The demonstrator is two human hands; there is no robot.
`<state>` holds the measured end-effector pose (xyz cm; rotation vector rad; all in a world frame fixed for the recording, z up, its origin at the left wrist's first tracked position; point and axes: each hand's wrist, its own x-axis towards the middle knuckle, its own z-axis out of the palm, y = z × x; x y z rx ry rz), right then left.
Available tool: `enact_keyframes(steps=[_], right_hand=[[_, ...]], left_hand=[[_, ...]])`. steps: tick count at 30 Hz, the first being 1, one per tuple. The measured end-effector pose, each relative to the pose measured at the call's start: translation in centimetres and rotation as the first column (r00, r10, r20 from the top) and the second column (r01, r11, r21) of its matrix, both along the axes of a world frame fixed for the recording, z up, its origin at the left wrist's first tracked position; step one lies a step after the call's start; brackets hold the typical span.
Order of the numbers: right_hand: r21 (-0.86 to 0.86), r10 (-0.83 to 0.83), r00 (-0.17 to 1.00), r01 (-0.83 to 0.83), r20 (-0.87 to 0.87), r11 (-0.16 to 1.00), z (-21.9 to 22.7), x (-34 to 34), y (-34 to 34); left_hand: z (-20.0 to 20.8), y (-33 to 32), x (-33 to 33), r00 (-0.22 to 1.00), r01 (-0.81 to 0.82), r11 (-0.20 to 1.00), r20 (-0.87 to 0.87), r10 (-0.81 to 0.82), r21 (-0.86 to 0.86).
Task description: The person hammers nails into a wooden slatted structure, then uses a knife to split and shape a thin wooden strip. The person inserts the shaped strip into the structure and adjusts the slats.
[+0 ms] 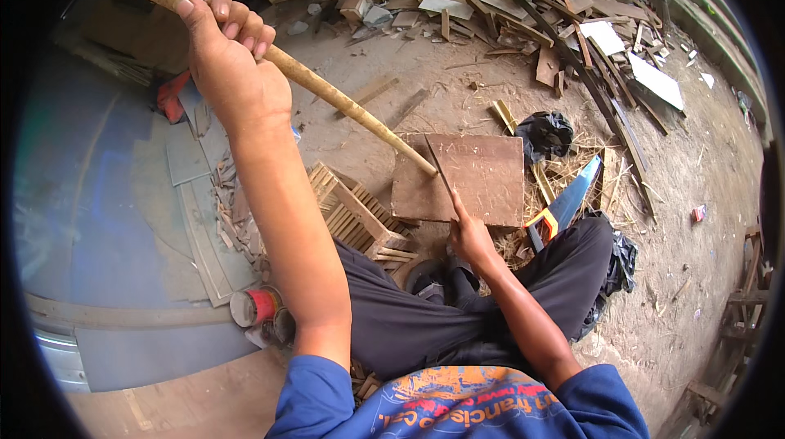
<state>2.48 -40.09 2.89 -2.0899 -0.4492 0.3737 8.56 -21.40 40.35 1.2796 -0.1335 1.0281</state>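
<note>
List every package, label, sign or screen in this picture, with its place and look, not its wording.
Tin can: on the ground left of the left forearm, lying on its side, round, red label band, pale open end.
Second can: just right of it, partly hidden, dull metal.
Small wrapper: on the dirt far right, reddish, too small to tell more.
No signs or screens.

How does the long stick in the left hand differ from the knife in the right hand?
The bamboo stick is long, thick, round and tan; the knife is short, thin, flat and dark. The left hand grips the stick near its upper end, raised high; the right hand holds the knife low, by the lap. The stick slants down to the right; the knife points up and left. Both meet over the brown board.
</note>
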Motion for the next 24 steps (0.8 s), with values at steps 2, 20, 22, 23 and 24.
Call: enact_keyframes(steps=[2,20,22,23,24], right_hand=[[-0.013,-0.005,1.000,0.005,0.020,1.000,-1.3,-1.1,-0.8],[0.382,-0.084,0.887,-0.108,0.454,0.918,23.6,0.0,5.2],[0.355,-0.060,0.893,-0.115,0.447,0.928,23.9,-0.1,5.8],[0.329,-0.015,0.913,-0.131,0.408,0.935,23.1,-0.1,5.8],[0.318,-0.025,0.923,-0.107,0.383,0.942,21.8,0.1,5.8]], left_hand=[[0.0,0.3,0.1,1.000,-0.001,1.000,-0.002,0.001,0.018],[-0.3,0.0,0.8,0.989,-0.150,0.987,0.004,0.150,0.055],[-0.3,-0.4,0.6,0.984,-0.180,0.983,0.006,0.180,0.049],[-0.3,-0.5,0.4,0.981,-0.193,0.980,0.004,0.193,0.042],[-0.2,-0.4,0.3,0.979,-0.206,0.978,0.002,0.206,0.036]])
